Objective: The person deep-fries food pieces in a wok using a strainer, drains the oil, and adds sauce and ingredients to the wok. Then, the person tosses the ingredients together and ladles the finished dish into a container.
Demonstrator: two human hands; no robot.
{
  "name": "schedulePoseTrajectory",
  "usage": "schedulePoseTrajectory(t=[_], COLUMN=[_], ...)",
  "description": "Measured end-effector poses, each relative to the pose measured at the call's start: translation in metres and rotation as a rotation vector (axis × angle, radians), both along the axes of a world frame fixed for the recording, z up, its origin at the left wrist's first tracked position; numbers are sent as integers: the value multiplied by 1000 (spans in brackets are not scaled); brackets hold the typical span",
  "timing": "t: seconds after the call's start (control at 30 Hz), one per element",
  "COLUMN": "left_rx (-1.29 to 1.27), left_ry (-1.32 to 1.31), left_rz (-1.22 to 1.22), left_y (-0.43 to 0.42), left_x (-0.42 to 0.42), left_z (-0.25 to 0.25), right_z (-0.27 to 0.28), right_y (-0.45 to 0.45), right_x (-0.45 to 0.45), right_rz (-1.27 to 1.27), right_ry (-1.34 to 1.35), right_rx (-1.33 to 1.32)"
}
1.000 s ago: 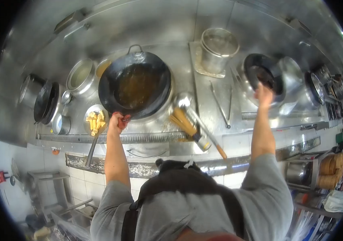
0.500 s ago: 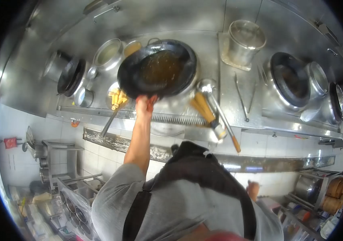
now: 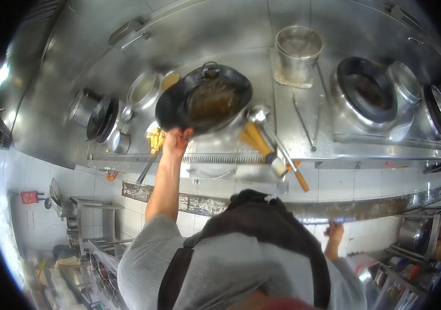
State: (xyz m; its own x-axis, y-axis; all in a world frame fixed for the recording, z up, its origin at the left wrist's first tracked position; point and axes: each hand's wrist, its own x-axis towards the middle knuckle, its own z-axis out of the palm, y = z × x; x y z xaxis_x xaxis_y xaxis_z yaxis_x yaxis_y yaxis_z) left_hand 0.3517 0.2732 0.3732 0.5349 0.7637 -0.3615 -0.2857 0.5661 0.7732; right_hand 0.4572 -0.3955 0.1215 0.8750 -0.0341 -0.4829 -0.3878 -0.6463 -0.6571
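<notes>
My left hand (image 3: 175, 140) grips the near handle of a large black wok (image 3: 179, 106), with a reddish cloth partly visible at the fingers. The wok is tilted, and brown liquid (image 3: 213, 101) lies toward its right side. Just left of the hand, yellow pieces (image 3: 156, 138) sit in a long-handled strainer. My right hand (image 3: 335, 230) is low at the right, away from the counter, its fingers curled; whether it holds something is too small to tell. Between the hands, a bamboo brush (image 3: 256, 140) and a ladle (image 3: 286, 157) with a wooden handle lie at the counter's front.
A steel pot (image 3: 299, 49) stands on a board behind tongs (image 3: 306, 124). Another black wok (image 3: 366, 90) sits at the right beside a pot (image 3: 405, 82). Smaller pots (image 3: 142, 90) and stacked pans (image 3: 101, 119) stand at the left. Shelving (image 3: 96, 206) is at the lower left.
My right hand has left the right wok and dropped low beside my body. The wok in my left hand has tipped, its liquid shifting rightward. The camera view has also shifted.
</notes>
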Motion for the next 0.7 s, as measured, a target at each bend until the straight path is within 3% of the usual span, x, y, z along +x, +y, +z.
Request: schedulePoseTrajectory(t=[0.1, 0.2, 0.27, 0.33, 0.43, 0.5, 0.53, 0.63, 0.7], left_rx=[44, 117, 8, 83, 67, 99, 128, 159, 215], left_ry=[82, 188, 113, 154, 149, 147, 149, 183, 193], left_rz=[-88, -146, -227, -201, -287, -330, -356, -405, -438], left_y=[-6, -10, 5, -16, -3, 3, 4, -5, -8], left_x=[17, 43, 64, 92, 138, 168, 182, 215, 235], left_z=[22, 49, 55, 79, 92, 97, 100, 122, 127], right_z=[-3, -51, -82, -56, -66, -84, -90, -43, -17], right_y=[-7, -45, -74, -72, -83, -87, -90, -69, -56], right_x=[-10, -38, -57, -75, -97, -107, -111, -114, -113], right_rz=[-123, -139, 609, 630, 469, 18, -3, -33, -398], right_ry=[104, 101, -402, -370, -133, 136, 134, 123, 255], right_rx=[81, 22, -410, -547, -467, -114, -110, -171, 62])
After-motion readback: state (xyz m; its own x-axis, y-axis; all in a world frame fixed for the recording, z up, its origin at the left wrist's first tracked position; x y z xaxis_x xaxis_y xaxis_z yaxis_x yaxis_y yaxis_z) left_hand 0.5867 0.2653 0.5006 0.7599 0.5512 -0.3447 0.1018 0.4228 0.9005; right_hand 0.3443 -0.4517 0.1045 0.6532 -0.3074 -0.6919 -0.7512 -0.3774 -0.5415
